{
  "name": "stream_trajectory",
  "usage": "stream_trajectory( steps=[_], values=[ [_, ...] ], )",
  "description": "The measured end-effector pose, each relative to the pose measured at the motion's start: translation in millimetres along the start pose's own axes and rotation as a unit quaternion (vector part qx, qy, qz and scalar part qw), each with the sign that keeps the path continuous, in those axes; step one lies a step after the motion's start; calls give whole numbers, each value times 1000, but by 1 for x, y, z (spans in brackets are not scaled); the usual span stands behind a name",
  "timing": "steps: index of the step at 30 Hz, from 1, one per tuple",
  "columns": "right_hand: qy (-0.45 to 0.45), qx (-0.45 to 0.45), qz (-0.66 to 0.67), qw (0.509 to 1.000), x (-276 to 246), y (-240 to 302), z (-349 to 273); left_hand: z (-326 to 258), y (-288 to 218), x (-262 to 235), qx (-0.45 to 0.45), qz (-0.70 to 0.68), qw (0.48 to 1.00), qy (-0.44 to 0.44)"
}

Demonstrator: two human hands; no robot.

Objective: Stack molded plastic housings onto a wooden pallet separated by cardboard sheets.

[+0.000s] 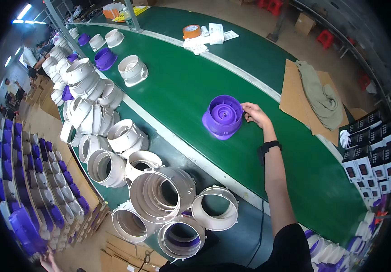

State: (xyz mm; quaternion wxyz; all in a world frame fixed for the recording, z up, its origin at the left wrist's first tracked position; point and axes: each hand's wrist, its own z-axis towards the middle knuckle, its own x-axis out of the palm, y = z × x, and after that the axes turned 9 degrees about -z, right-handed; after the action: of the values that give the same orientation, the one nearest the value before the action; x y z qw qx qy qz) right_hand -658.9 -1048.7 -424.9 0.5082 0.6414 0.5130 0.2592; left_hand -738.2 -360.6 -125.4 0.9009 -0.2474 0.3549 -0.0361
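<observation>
My right hand [255, 113] reaches out over the green conveyor belt [191, 90] and pinches the right rim of a purple round plastic part [223, 116] with ribbed rings inside. The part rests tilted on the belt. A black band [270, 146] is on that wrist. Only a sliver of my left hand [49, 262] shows at the lower left edge, just below a large purple part [23, 229]. Whether it holds anything is hidden.
A heap of white round housings [109, 131] and wide white rings [161, 192] lies along the belt's left side. Farther up the belt are more white and purple parts [105, 58]. Cardboard with a grey cloth [317, 95] and black boxes [372, 154] sit right. Racks of parts [32, 181] stand left.
</observation>
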Motion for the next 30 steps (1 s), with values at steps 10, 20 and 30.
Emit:
stream_trajectory(
  steps=[10, 20, 30],
  values=[
    [91, 39, -25, 995, -6, 3, 11, 27, 78, 9, -188, -295, 936, 41],
    [92, -15, -21, 995, -8, -38, -37, 48, 192, 28, -358, -626, 689, 67],
    [-82, 28, 168, 982, -27, -84, -155, 19, 183, -13, -359, -769, 516, 114]
  ],
)
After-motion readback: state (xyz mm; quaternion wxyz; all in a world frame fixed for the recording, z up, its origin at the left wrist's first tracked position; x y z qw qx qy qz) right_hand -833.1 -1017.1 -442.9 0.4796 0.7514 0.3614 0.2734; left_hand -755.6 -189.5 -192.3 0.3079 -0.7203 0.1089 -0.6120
